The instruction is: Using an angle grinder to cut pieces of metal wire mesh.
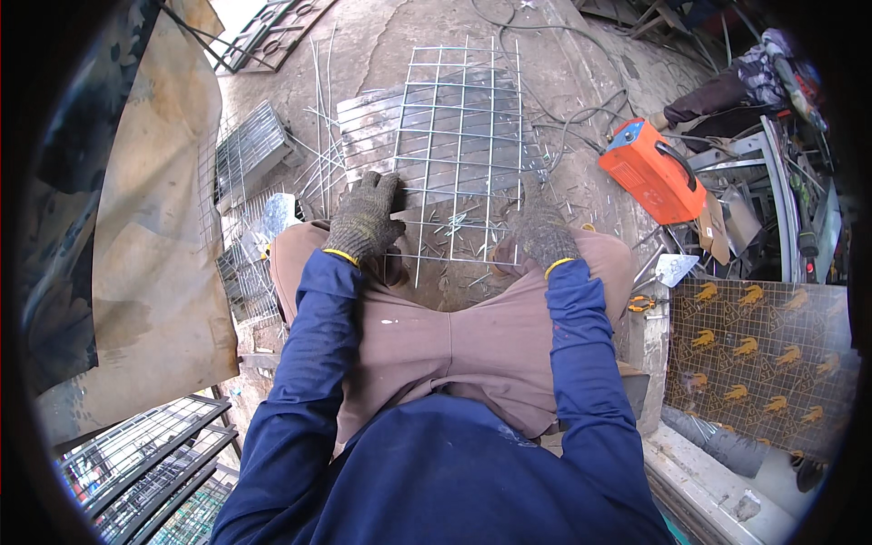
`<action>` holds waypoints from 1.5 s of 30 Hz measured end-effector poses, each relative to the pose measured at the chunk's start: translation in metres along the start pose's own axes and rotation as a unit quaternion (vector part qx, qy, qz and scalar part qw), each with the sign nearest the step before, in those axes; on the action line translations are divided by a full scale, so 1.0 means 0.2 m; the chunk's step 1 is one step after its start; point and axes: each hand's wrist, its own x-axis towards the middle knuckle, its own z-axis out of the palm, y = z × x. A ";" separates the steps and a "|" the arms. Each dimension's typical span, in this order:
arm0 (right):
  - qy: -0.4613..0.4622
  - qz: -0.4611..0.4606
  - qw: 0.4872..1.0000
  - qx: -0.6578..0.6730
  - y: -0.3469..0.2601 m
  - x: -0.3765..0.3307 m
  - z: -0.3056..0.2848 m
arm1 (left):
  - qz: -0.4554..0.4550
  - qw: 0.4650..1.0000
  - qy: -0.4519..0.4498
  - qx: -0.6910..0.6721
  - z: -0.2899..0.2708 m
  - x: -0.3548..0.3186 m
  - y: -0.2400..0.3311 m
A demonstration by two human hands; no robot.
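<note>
Silver wire grid of long and cross wires (464, 84) lies between two gloved hands

The grid is on the ground in front of the person's knees, in brown trousers (409, 350). Its far part lies over a flat, shiny grey metal sheet (363, 118).

The left hand (365, 218), in a dark grey knitted glove with a yellow cuff, is at the grid's left edge. Its fingers point away, close together, and its thumb sticks out toward the wires. I can't tell if it grips them. The right hand (542, 229), in a matching glove, is at the grid's right edge. Its fingers are blurry, so I can't tell if they are wide, narrow or holding wire.

Little cut bits of silver wire (465, 221) lie under the grid's near end. Long thin metal rods (324, 154) lie left of the grid. To its right sits an orange box-shaped machine with a black handle (649, 173). Orange-handled pliers (641, 303) lie right of the grid, nearer to the person.
</note>
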 end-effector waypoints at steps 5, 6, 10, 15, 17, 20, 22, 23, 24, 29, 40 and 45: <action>0.077 0.056 0.990 0.106 -0.09 -0.05 -0.07 | 0.000 1.000 0.005 0.000 0.01 0.00 -0.01; 0.078 0.056 0.990 0.106 -0.10 -0.05 -0.08 | -0.005 1.000 0.003 -0.005 0.01 0.00 -0.01; 0.050 0.101 0.982 0.152 -0.14 -0.05 -0.12 | 0.000 1.000 0.009 -0.004 0.00 0.00 -0.01; 0.080 0.080 0.986 0.124 -0.11 -0.04 -0.10 | -0.001 1.000 0.009 -0.010 -0.01 0.00 0.01; -0.029 0.080 0.991 0.101 -0.20 -0.08 -0.21 | -0.002 1.000 0.014 -0.011 0.01 -0.01 -0.02; -0.008 0.051 0.995 0.082 -0.15 -0.08 -0.18 | 0.006 1.000 0.015 -0.015 0.01 0.00 -0.01; 0.049 0.022 0.996 0.064 -0.14 -0.09 -0.12 | 0.005 1.000 0.012 -0.015 0.01 0.00 -0.02; 0.106 -0.006 0.993 0.046 -0.14 -0.09 -0.10 | 0.008 1.000 0.016 -0.013 0.02 0.00 -0.03; 0.106 -0.005 0.993 0.046 -0.13 -0.08 -0.09 | 0.012 1.000 0.019 -0.012 0.02 0.00 -0.03; 0.066 0.042 0.991 0.112 -0.08 -0.02 -0.06 | 0.020 0.999 0.019 -0.017 0.03 0.02 -0.04; 0.045 0.073 0.990 0.111 -0.16 -0.06 -0.13 | 0.029 0.999 0.018 -0.027 0.03 0.00 -0.06; 0.069 0.045 0.993 0.081 -0.04 -0.01 -0.01 | 0.027 0.999 0.021 -0.021 0.04 0.00 -0.05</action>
